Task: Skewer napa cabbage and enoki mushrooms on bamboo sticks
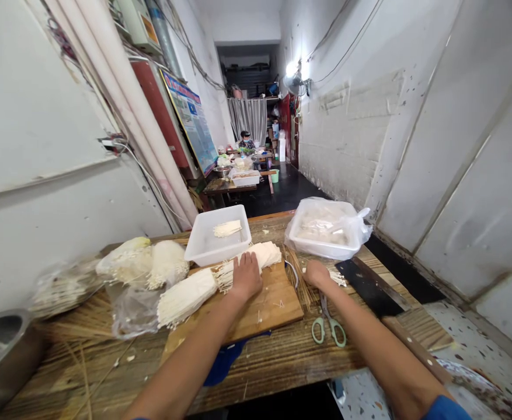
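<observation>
My left hand (247,275) lies over a row of sliced enoki mushrooms (268,254) on the wooden cutting board (277,303), its fingers bent down around them. Another thick enoki bunch (188,297) is at the board's left. Off the right edge of the board, my right hand (317,273) is closed on a small enoki bunch (338,277), whose stems fan out to the right; the fingers are mostly hidden. Bamboo skewers (302,286) lie beside that hand. Just below it are green-handled scissors (328,328). A dark-bladed cleaver (367,286) lies to its right.
Behind the board stands a white plastic box (198,248) with one enoki piece (227,228) inside. A bag-covered white box (326,233) is at back right. Bagged enoki (126,262) and a metal bowl (2,338) sit left. Far off, a person (246,141) is behind another table.
</observation>
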`<state>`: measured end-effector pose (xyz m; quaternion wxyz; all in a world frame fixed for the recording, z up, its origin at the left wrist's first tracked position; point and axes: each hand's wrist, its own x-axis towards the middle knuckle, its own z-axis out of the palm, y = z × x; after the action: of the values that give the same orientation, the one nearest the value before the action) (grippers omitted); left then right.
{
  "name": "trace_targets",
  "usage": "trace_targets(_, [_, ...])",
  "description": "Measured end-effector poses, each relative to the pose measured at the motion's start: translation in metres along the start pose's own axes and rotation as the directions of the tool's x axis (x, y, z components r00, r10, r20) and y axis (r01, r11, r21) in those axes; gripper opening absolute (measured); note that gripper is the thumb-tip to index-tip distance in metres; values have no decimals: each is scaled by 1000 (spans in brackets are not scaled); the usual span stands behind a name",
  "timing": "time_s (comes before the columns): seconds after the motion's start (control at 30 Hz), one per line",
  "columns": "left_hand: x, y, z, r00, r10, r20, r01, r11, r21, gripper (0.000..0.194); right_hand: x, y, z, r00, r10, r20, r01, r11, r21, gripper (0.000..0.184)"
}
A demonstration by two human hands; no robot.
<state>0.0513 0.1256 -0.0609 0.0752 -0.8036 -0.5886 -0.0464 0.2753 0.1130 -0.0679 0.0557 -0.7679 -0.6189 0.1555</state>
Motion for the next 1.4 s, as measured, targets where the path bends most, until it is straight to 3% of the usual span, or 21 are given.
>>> trace_targets(0.27, [-4,-4,-4,1000,23,1,-23,999,-35,72,-17,13,-16,1000,-19,10,19,1000,17,19])
trace_targets(0.4, [-8,-14,-3,999,42,4,-42,997,-62,72,-48,26,-19,996,-80,-27,82,992,97,21])
trace_targets(0.6, [-9,-21,5,1000,28,-5,-29,986,-162,65,-108,42,10,974,-211,-77,223,945,238,26])
trace_targets(0.8, [3,-29,-8,999,-34,5,32,878,-478,54,-114,34,28,957,-257,-133,279,943,184,25])
trace_targets(0.9, [11,-48,-26,997,-66,38,74,724,-686,39,-110,30,26,956,-242,-162,271,945,183,24])
trace_targets(1.03, [12,-82,-50,988,-129,90,134,392,-910,31,-106,27,21,940,-258,-223,314,912,264,27])
trace_targets(1.1, [7,-99,-60,976,-169,136,168,193,-967,36,-105,26,19,920,-277,-278,373,839,397,28])
trace_targets(1.27, [-12,-136,-83,948,-227,223,168,-240,-956,43,-103,12,12,899,-275,-342,437,511,740,35])
trace_targets(1.4, [-34,-145,-89,943,-210,258,132,-477,-869,43,-105,-7,3,894,-300,-332,437,423,794,39])
